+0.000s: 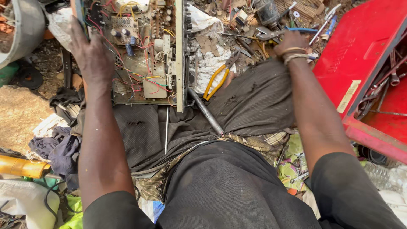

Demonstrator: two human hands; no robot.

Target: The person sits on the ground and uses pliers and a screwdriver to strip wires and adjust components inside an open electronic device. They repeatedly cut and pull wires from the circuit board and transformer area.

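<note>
At the far left edge a grey metal bowl (23,29) hangs over the dirt, and below it lie a flat tan slab (19,114), a heap of dark rags (57,148) and a yellow tube (21,167).

The left hand (87,48) comes next. It is closed on the left edge of an open electronics chassis (146,55), with the palm and thumb wrapped over that edge and the back of the hand facing the camera. The chassis rests tilted on the person's left knee, on the dark striped cloth (250,106) of the lap. Its circuit board is bare, crowded with red and yellow wires, capacitors and small beige parts, and a pale metal frame runs down its right side.

Just right of the chassis, yellow-handled pliers (218,78) lie on a dirty white rag (207,59), jaws pointing up and away. A grey metal rod (205,111) slants from the bottom corner of the chassis down across the lap.

Farther right, the right hand (290,42) reaches into the scattered tools and scrap beyond the right knee, with bangles at the wrist. Its fingers are bent down into the clutter and hidden, so I cannot tell whether they hold anything.

At the far right stands an open red metal toolbox (360,55) with wrenches and rods inside.
</note>
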